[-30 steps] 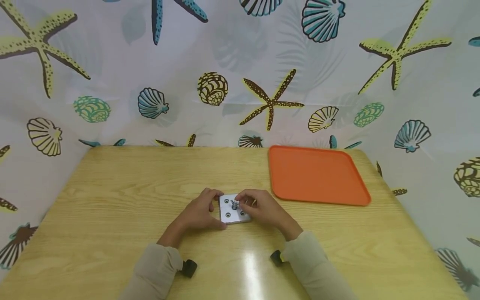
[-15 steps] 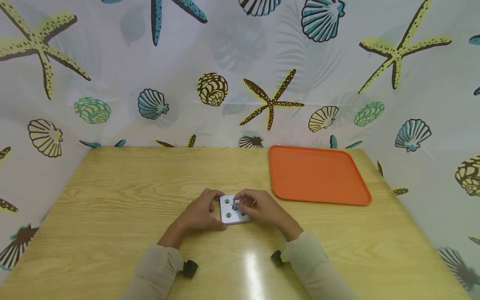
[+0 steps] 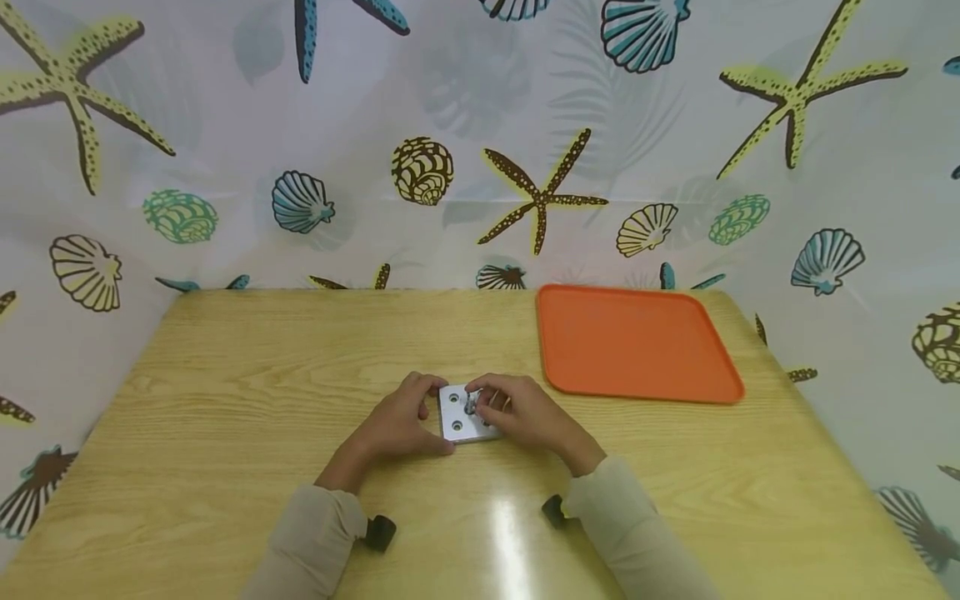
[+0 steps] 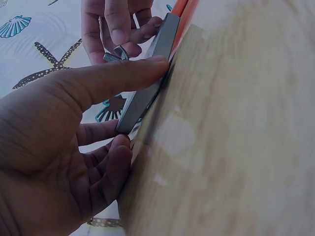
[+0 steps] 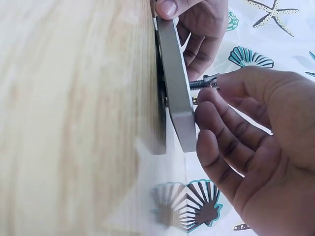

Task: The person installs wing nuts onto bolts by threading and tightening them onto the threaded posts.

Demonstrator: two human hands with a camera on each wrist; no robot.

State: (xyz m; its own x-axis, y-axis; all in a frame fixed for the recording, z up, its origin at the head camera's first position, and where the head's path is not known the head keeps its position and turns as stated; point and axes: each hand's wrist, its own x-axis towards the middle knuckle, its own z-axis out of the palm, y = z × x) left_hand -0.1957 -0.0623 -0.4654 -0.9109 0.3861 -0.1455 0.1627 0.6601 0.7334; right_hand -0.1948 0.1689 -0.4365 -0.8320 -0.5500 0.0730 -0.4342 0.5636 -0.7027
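Observation:
A square silver metal plate [image 3: 448, 412] with holes near its corners lies on the table. My left hand [image 3: 405, 421] grips its left side, thumb at the near edge and fingers at the far edge. From the plate's middle stands a threaded bolt [image 5: 196, 85], topped by a small wing nut [image 5: 211, 80]. My right hand [image 3: 528, 417] pinches the wing nut between thumb and index finger, the other fingers curled beside the plate's right side. In the left wrist view the wing nut [image 4: 121, 52] shows just past the left thumb. The right fingers cover part of the plate's right half.
An orange tray [image 3: 637, 342] lies at the back right of the wooden table [image 3: 262, 358]. Behind and beside the table hangs a white cloth [image 3: 480, 92] printed with shells and starfish.
The right thumb and index finger have shifted slightly around the wing nut, whose wings now stand at a different angle. The left hand keeps its grip. The head view has tilted slightly.

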